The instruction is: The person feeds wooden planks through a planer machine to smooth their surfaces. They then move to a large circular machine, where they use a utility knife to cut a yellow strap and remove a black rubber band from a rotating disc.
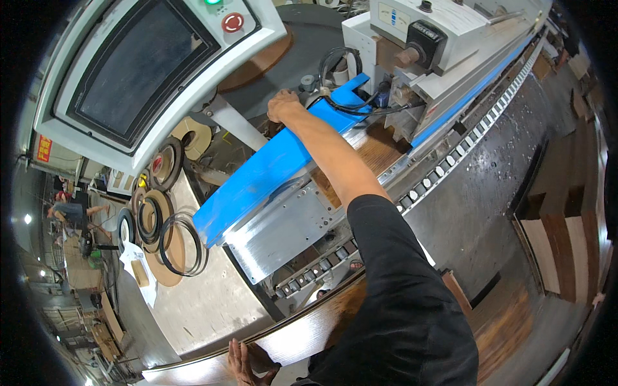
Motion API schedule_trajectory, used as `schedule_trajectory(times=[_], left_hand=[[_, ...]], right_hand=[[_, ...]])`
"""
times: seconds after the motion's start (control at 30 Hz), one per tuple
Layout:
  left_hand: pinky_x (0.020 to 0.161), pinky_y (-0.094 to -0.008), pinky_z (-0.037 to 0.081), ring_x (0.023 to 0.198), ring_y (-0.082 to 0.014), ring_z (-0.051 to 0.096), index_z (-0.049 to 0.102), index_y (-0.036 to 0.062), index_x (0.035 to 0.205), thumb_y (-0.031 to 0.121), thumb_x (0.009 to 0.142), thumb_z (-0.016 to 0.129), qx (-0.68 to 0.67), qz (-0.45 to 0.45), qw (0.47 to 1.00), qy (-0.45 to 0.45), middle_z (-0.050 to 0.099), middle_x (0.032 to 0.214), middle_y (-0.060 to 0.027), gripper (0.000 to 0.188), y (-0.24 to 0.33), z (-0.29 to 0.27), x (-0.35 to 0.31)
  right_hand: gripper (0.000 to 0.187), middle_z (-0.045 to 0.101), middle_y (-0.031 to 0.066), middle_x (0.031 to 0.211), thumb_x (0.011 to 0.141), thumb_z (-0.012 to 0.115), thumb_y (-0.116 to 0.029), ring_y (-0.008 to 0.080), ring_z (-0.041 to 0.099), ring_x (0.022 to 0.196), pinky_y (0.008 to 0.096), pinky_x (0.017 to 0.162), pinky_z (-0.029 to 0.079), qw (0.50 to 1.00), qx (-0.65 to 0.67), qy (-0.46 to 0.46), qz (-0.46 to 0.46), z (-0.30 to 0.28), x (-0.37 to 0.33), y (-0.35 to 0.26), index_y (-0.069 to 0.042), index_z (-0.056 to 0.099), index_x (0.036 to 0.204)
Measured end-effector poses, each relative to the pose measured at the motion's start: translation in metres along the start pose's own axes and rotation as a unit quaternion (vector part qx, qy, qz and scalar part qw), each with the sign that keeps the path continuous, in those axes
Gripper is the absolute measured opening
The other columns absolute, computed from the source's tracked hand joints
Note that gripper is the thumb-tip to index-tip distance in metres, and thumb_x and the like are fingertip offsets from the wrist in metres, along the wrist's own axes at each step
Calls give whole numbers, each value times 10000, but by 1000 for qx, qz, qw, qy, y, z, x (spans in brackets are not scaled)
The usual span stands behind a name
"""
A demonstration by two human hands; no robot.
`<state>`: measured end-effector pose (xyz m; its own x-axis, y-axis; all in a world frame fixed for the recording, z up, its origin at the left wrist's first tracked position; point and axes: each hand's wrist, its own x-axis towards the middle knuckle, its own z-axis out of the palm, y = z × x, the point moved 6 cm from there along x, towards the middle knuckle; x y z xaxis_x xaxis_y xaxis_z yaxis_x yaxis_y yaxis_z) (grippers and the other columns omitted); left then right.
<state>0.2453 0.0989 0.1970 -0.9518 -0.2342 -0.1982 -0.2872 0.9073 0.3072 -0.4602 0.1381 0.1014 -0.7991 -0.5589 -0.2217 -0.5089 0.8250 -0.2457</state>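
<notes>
My right arm reaches forward across the machine's blue cover (257, 174). At its far side my right hand (283, 106) is closed, with fingers curled down; whatever they grip is hidden. Black cables (347, 106) and a metal fitting lie just right of that hand. Close to my body, a long glossy wood panel (296, 334) with a dark edge runs along the machine's near end. My left hand (248, 365) rests against this panel, its fingers stretched out toward the upper edge and the thumb apart.
A control screen (141, 64) with a red emergency button (233, 23) stands at upper left. Rolls of edge banding (164, 231) and black loops lie on the metal table (206, 309). A chain conveyor (450, 157) runs to upper right. Stacked brown panels (566, 219) stand at right.
</notes>
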Motion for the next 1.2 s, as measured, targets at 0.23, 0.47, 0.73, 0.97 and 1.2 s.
schedule_trajectory(times=[0.23, 0.47, 0.73, 0.97, 1.2], left_hand=[[1111, -607, 259, 1422, -468, 277, 283, 39, 1526, 536, 608, 866, 27, 26, 999, -9, 304, 1542, -250, 1196, -7, 7, 6], [1132, -536, 284, 1395, -432, 336, 349, -21, 1474, 561, 728, 772, 17, 29, 999, 27, 347, 1503, -279, 1036, 30, -11, 19], [1122, -579, 265, 1413, -456, 296, 307, -3, 1499, 552, 649, 838, 37, 65, 997, 0, 312, 1528, -266, 1146, 7, 6, 13], [1119, -549, 306, 1392, -449, 339, 330, -41, 1474, 517, 652, 840, 55, 67, 996, 24, 345, 1497, -291, 1117, 17, -6, 12], [1117, -549, 312, 1391, -453, 339, 326, -40, 1476, 506, 645, 845, 41, 66, 997, 18, 345, 1496, -293, 1121, 8, -3, 12]], right_hand=[[517, 382, 153, 1534, 892, 576, -252, 348, 288, 1443, 502, 1157, 254, 1000, 6, -14, 15, 0, -4, 1, -71, 553, 1375], [489, 428, 150, 1503, 874, 584, -208, 331, 331, 1422, 496, 1141, 283, 1000, 9, -24, 15, -3, -11, -1, -60, 583, 1340], [475, 463, 105, 1485, 902, 572, -245, 301, 352, 1414, 485, 1125, 311, 999, 0, -34, 5, 5, -4, -2, -82, 579, 1349], [489, 424, 114, 1511, 919, 583, -290, 287, 340, 1425, 483, 1147, 293, 998, -1, -59, -10, 3, -6, -6, -88, 566, 1364], [470, 413, 96, 1518, 930, 553, -277, 283, 324, 1435, 488, 1173, 266, 998, 4, -65, -5, 11, 4, -3, -87, 566, 1359]])
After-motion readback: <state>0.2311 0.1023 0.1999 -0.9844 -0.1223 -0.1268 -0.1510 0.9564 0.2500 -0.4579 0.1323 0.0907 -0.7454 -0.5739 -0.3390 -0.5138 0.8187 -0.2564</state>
